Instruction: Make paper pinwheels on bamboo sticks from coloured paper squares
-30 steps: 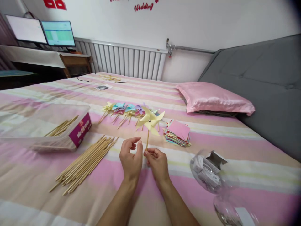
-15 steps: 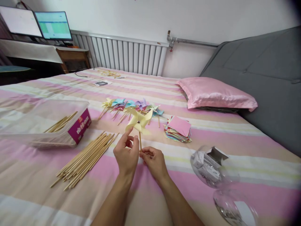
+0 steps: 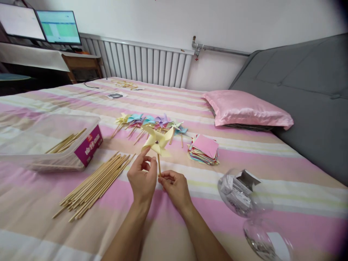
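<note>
A pale yellow paper pinwheel (image 3: 157,142) on a thin wooden stick stands upright in front of me, a dark pin at its centre. My right hand (image 3: 175,186) pinches the lower end of its stick between thumb and fingers. Beside the stick is my left hand (image 3: 143,175), its index finger raised to a lower blade of the pinwheel, the thumb held apart and the other fingers loosely bent. Behind it lies a row of finished pinwheels (image 3: 161,120) in yellow, blue, purple and green. To the left, a bundle of wooden sticks (image 3: 95,186) rests on the striped bedspread (image 3: 206,217).
A clear plastic box (image 3: 63,159) with a purple label holds more sticks at left. Coloured paper squares (image 3: 205,146) are stacked right of centre. Two clear round containers (image 3: 236,192) with small metal parts sit at lower right. A pink pillow (image 3: 247,107) lies by the grey headboard (image 3: 307,79).
The view has shifted slightly, so most things sit a little further left. Both hands keep nearly the same pose at the yellow pinwheel, which is still upright.
</note>
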`<state>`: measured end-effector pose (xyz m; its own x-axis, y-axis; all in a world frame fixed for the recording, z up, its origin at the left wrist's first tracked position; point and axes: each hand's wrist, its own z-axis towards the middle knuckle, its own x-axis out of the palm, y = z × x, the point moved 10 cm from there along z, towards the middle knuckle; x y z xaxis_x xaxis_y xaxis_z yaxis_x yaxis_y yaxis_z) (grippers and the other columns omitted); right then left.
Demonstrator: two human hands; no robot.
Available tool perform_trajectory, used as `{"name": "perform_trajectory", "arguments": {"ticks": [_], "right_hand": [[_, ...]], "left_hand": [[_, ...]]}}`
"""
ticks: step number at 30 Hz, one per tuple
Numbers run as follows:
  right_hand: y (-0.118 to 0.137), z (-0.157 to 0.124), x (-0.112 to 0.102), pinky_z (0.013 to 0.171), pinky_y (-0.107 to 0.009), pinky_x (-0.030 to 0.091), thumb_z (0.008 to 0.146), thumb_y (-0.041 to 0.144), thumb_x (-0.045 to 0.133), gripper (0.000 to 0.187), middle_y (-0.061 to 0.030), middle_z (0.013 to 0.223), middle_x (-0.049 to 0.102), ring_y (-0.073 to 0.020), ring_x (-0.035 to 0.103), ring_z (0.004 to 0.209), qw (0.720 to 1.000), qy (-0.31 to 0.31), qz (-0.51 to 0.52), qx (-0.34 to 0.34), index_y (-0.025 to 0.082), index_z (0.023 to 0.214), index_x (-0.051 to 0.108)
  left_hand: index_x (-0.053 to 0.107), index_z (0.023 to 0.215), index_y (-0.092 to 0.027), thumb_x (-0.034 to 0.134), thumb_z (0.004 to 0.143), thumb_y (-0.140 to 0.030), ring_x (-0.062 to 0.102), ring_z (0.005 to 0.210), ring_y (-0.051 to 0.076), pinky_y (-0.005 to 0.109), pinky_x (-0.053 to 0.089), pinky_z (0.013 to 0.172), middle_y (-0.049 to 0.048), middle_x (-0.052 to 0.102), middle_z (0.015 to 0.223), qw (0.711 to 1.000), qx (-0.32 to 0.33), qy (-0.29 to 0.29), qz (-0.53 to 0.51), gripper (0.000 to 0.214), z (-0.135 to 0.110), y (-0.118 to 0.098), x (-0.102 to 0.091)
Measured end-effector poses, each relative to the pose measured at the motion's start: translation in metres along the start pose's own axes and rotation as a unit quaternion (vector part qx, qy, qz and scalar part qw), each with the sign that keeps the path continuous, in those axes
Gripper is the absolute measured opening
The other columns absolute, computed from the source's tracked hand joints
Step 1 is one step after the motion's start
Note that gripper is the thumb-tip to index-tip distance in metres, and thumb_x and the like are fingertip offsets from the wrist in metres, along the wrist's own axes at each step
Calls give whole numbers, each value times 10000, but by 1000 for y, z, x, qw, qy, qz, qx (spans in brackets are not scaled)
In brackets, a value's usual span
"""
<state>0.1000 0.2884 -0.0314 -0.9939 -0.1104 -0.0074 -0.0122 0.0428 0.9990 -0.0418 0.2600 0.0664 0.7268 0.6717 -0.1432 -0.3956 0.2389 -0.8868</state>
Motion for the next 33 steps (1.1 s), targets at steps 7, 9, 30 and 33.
{"name": "perform_trajectory", "arguments": {"ticks": [7, 9, 30, 33], "right_hand": [[-1, 0, 0, 504, -221, 433, 689, 252, 639, 130, -6, 627, 638, -105, 510, 507, 1000, -2, -3, -1, 156, 763, 687], [-2, 0, -1, 510, -223, 435, 691, 255, 637, 135, -8, 633, 644, -108, 514, 512, 1000, -5, -10, -3, 159, 770, 690], [-6, -2, 5, 480, -210, 423, 676, 295, 673, 194, -6, 607, 603, -86, 486, 492, 998, 42, 44, 26, 133, 781, 677], [-5, -5, 14, 476, -204, 393, 680, 269, 669, 151, 13, 573, 579, -76, 469, 474, 996, 83, 35, 15, 137, 752, 672]], "left_hand": [[662, 1059, -152, 592, 742, -239, 479, 523, 89, 216, 402, 511, 2, 605, 700, 1000, -1, 5, -9, 336, -1, 1, 1], [662, 1056, -156, 595, 741, -237, 469, 518, 87, 215, 397, 501, 1, 600, 705, 1000, -1, 3, -9, 332, -2, 1, 0], [644, 996, -168, 656, 708, -281, 552, 709, 132, 247, 440, 660, 29, 605, 852, 992, 7, -121, -45, 309, 16, 0, -44], [661, 976, -166, 680, 689, -305, 571, 748, 142, 243, 439, 675, 32, 627, 854, 989, -55, -39, -131, 320, 28, 15, -33]]}}
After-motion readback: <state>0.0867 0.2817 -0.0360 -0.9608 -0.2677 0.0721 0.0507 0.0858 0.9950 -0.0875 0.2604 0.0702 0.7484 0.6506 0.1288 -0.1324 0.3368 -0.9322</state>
